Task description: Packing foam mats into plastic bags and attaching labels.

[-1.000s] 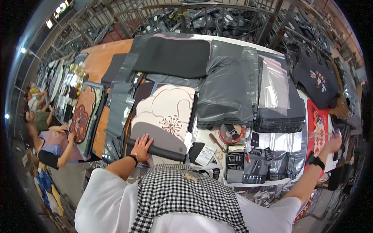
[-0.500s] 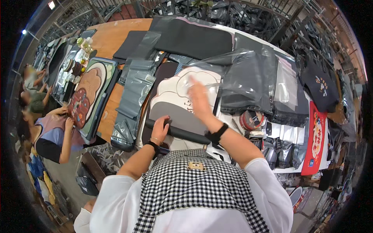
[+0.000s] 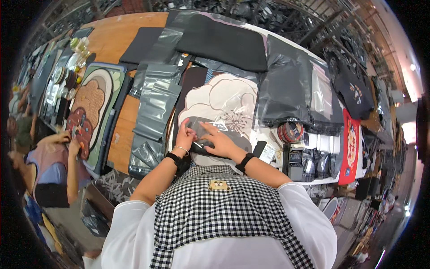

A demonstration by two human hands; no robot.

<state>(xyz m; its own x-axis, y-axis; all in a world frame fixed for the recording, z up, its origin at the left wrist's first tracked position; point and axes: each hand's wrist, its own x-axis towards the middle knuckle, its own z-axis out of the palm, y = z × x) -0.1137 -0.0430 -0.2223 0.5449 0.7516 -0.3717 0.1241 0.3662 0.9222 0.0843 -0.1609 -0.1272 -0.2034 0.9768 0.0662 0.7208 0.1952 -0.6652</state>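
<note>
In front of me lies a mat with a cream cloud-like shape, a grey lower part and a dark line-drawn flower. Glossy clear plastic film covers much of its right and near part. The near edge of the mat is a dark roll, partly hidden under my hands. My left hand is at the left end of this edge, its fingers curled around the edge and film. Close beside it my right hand lies over the film with fingers apart, its fingertips pointing toward my left hand.
Grey plastic bags lie to the left, and dark bagged stacks to the right. A folded black mat rests at the back. Nearby are a tape roll and a red printed sheet. At far left a person handles patterned mats.
My right hand has come down from the middle of the mat to its near edge, beside my left hand. My left hand's fingers have curled. The view has shifted slightly.
</note>
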